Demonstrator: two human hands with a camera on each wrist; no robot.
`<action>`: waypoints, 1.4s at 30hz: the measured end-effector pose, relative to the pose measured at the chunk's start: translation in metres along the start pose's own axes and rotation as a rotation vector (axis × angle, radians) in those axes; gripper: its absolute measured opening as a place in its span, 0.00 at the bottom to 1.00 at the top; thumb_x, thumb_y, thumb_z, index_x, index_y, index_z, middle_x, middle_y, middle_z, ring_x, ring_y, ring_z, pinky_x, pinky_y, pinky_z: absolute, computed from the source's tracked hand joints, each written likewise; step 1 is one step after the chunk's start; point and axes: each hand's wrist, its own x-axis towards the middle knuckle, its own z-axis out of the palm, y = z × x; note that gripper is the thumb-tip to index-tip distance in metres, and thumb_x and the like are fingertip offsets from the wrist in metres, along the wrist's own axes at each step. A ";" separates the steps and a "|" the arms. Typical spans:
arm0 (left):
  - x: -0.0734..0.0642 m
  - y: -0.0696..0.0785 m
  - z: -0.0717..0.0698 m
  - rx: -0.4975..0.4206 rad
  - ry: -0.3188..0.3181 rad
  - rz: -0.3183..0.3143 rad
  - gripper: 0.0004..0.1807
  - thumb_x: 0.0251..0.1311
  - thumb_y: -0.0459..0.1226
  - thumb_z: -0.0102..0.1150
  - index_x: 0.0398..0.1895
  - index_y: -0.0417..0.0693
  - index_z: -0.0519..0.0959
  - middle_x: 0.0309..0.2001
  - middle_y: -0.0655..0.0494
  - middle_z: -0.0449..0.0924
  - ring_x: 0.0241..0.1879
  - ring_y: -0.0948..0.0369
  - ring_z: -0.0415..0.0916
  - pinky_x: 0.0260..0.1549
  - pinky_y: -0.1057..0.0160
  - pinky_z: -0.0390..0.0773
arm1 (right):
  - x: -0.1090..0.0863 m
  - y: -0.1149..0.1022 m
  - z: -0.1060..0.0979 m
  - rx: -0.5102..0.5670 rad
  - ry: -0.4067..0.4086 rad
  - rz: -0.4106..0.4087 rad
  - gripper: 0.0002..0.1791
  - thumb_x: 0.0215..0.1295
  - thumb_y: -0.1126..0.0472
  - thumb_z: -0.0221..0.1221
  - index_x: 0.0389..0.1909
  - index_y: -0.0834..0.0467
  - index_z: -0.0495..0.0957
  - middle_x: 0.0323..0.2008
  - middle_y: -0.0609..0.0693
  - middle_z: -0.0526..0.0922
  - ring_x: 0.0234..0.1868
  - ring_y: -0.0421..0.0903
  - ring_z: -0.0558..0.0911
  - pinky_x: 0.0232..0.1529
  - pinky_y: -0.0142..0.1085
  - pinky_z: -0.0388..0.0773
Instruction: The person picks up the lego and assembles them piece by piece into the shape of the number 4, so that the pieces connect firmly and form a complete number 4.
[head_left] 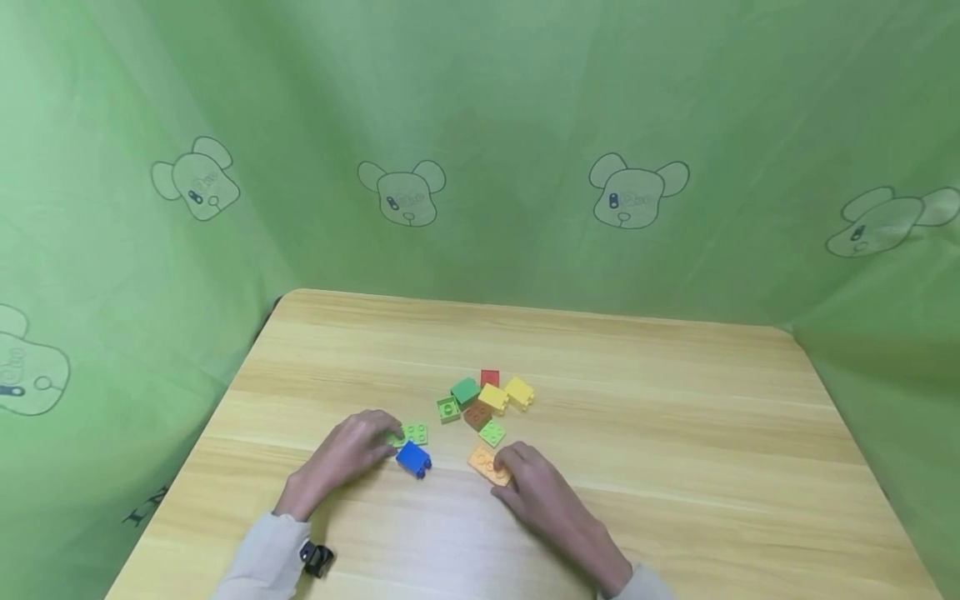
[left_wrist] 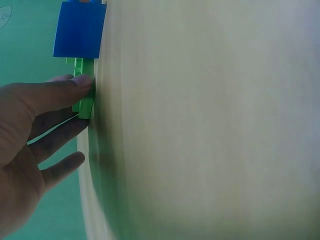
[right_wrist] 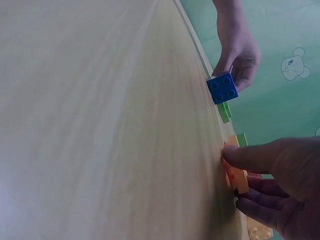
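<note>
My left hand [head_left: 352, 450] pinches the end of a flat light-green building brick [head_left: 416, 433] between thumb and fingers; the left wrist view shows the thumb on its near side. A blue building brick [head_left: 412, 458] lies right beside it, its studs facing sideways, nearer me. To the right, my right hand [head_left: 546, 498] grips a flat orange building brick [head_left: 483, 462] by its right end. In the right wrist view the thumb lies across the orange brick [right_wrist: 237, 176], with fingers at its far side. Both bricks are at table level.
Behind the hands sits a loose cluster: a dark green brick [head_left: 465, 392], a red one [head_left: 490, 378], two yellow ones including the right one [head_left: 519, 392], a brown one [head_left: 477, 415] and two small light-green ones. Green cloth [head_left: 510, 100] hangs behind the wooden table [head_left: 675, 400].
</note>
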 end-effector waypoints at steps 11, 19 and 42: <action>-0.003 0.000 -0.002 -0.013 0.046 0.015 0.13 0.55 0.30 0.75 0.44 0.45 0.87 0.47 0.50 0.88 0.48 0.54 0.85 0.52 0.54 0.86 | -0.006 0.002 -0.004 0.053 0.024 0.028 0.20 0.58 0.68 0.72 0.52 0.61 0.82 0.48 0.52 0.86 0.47 0.43 0.84 0.50 0.37 0.86; -0.006 0.000 -0.005 -0.037 0.089 0.028 0.13 0.56 0.29 0.75 0.45 0.44 0.86 0.47 0.51 0.88 0.48 0.54 0.85 0.52 0.54 0.86 | -0.009 0.007 -0.009 0.100 0.053 0.041 0.19 0.63 0.67 0.68 0.55 0.58 0.83 0.50 0.48 0.86 0.38 0.36 0.81 0.40 0.30 0.85; 0.003 0.031 -0.014 -0.186 0.179 0.111 0.15 0.61 0.26 0.69 0.51 0.42 0.82 0.54 0.47 0.83 0.52 0.53 0.83 0.51 0.58 0.86 | -0.003 0.012 -0.022 0.322 0.161 0.135 0.20 0.67 0.74 0.60 0.57 0.56 0.83 0.55 0.49 0.86 0.50 0.43 0.85 0.52 0.36 0.86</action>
